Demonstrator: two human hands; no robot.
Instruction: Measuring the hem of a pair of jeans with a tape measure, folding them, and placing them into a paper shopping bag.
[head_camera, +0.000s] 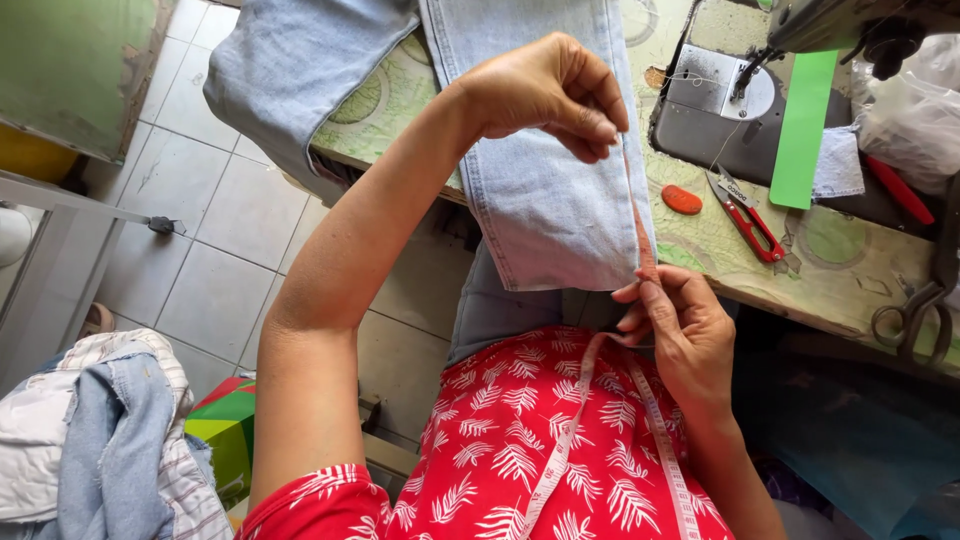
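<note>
Denim leg (545, 200) lies on the patterned tabletop (830, 270), tape measure (640, 225) stretched along its edge
Left hand (550, 90) and right hand (680, 325) both pinch the tape; red snips (748, 215) by the sewing machine (720, 110), pale tiled floor (210, 260) below

You worked in a tailoring workshop: a sewing machine (715, 105) and red thread snips (748, 218) lay just beyond your right hand (680, 330).
</note>
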